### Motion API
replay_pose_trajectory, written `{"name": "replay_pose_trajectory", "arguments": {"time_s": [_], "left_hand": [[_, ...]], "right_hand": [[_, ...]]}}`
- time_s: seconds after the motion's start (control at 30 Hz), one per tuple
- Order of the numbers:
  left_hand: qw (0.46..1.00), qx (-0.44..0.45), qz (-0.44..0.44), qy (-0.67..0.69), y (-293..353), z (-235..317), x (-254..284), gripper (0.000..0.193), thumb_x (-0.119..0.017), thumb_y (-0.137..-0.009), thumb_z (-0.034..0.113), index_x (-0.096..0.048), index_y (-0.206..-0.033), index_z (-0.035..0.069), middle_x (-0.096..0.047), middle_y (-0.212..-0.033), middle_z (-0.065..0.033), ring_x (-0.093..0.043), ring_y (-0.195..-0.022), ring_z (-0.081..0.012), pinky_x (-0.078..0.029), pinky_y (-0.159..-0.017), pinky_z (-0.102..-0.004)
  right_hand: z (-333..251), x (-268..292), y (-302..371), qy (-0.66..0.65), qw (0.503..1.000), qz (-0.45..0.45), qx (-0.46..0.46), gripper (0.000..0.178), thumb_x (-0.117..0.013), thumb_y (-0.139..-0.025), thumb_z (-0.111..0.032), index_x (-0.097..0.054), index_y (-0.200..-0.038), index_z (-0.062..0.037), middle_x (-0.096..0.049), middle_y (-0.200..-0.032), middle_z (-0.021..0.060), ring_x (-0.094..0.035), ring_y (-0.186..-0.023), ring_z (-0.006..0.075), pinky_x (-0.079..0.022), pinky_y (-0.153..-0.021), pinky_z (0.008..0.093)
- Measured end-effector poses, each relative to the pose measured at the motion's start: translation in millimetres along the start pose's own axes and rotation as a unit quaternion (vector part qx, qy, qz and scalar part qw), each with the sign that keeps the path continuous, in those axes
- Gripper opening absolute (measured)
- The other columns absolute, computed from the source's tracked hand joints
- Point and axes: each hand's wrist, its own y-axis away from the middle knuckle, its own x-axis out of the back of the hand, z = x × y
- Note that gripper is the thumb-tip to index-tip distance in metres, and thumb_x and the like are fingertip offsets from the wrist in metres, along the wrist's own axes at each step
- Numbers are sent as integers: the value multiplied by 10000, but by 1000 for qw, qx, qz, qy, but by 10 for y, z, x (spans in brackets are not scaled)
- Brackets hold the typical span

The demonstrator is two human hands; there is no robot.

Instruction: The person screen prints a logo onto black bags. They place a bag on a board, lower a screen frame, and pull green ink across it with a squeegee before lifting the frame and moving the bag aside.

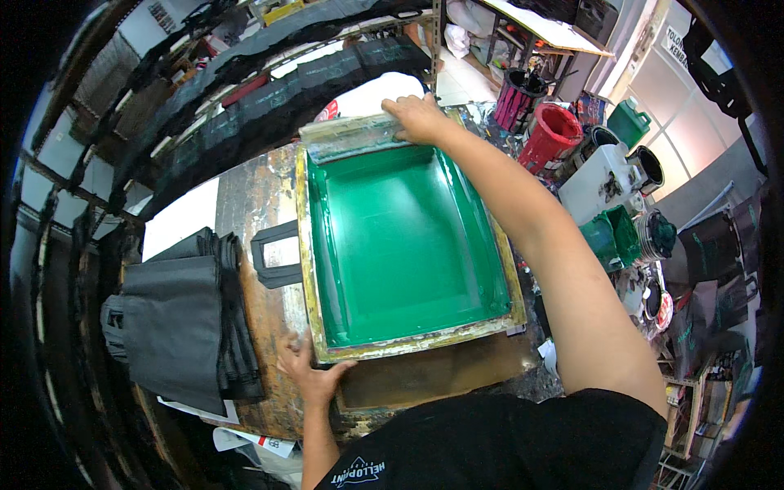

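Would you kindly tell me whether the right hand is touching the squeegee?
Touching: the head view shows the right hand with its fingers over the right end of the squeegee, at the far side of the frame.

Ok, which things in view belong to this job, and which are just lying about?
In the job: squeegee, gripped by the right hand; frame, left hand at its near-left corner; bag stack, probably.

Likely lying about: red bucket; white jerrycan; green jug.
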Motion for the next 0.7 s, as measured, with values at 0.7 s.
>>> {"name": "replay_pose_trajectory", "arguments": {"time_s": [0.7], "left_hand": [[974,-198,-43,-101,-3986,939,-1159,852,-644,-810,818,-761,-1053,9,-719,-1049,-204,-688,-1046,-361,-551,-891,-494]], "right_hand": [[155,-117,76,27,997,-47,-47,400,-826,-806,-352,-741,-1169,-208,-771,-1059,95,-727,-1047,307,-514,-897,534]]}}
